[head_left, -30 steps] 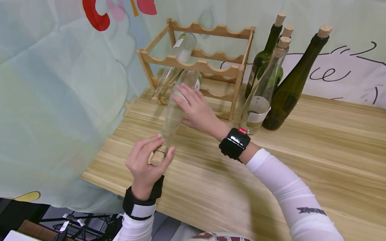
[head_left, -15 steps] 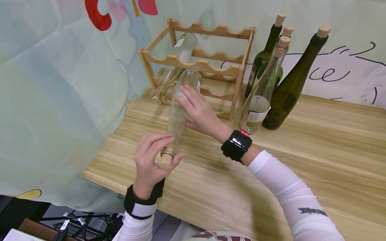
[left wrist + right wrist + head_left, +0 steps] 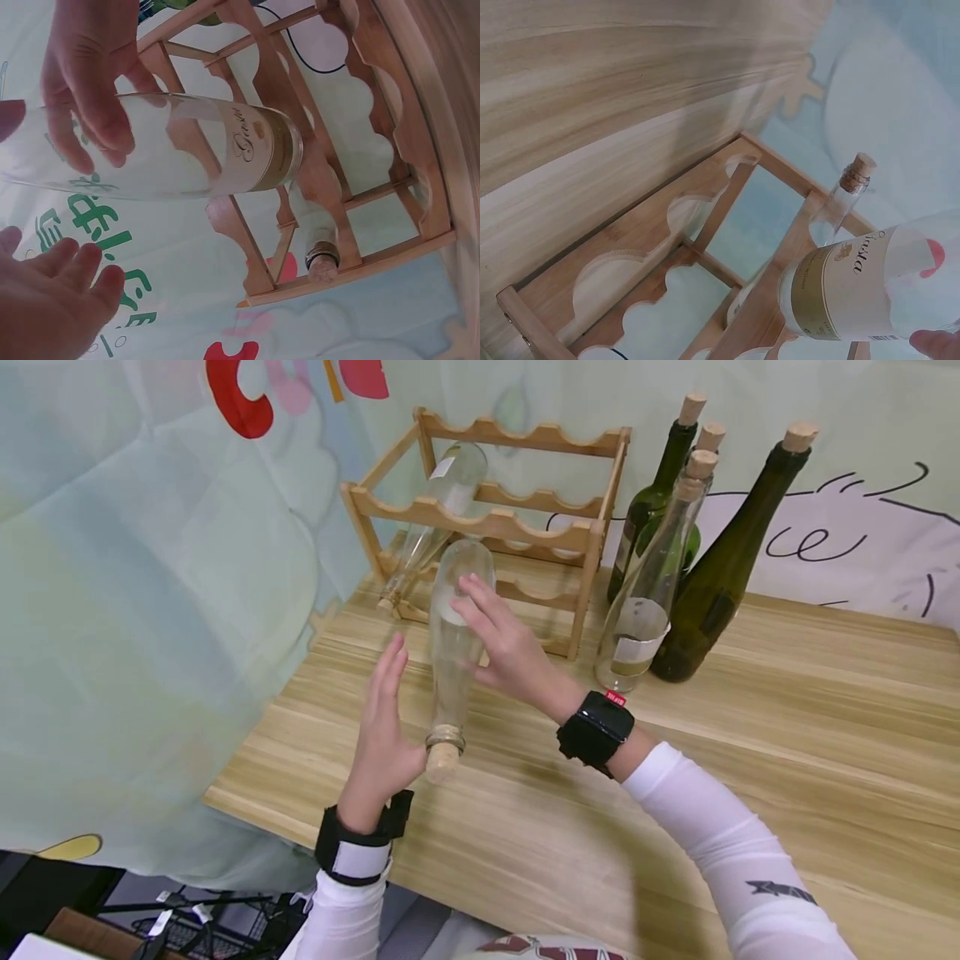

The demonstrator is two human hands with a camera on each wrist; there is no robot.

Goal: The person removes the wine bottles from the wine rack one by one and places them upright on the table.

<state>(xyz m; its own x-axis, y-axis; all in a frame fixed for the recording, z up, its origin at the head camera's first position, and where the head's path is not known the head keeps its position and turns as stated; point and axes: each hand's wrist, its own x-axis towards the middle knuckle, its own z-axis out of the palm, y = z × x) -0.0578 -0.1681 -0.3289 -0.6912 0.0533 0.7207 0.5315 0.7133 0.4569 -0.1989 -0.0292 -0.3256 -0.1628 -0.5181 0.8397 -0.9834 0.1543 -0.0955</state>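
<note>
A clear glass bottle [image 3: 454, 652] with a cork is held in the air in front of the rack, neck toward me and base at the rack. My right hand [image 3: 513, 647] grips its body from the right side; in the left wrist view its fingers curl over the glass. Beside the neck, my left hand [image 3: 384, 735] has its fingers straight, with the thumb close to the cork end; whether the thumb touches is unclear. The bottle's label [image 3: 255, 146] faces down, visible in both wrist views. A wooden bottle rack [image 3: 472, 518] holds another corked clear bottle [image 3: 450, 485] at its left.
Right of the rack stand several corked bottles: a clear one [image 3: 637, 618], a dark green one [image 3: 731, 568] and others behind them. The wooden table [image 3: 825, 735] meets a printed cloth [image 3: 150, 610] at the left and back.
My left hand has released the bottle's neck and straightened its fingers. The neck has swung right, and my right hand still holds the bottle, shifted slightly right.
</note>
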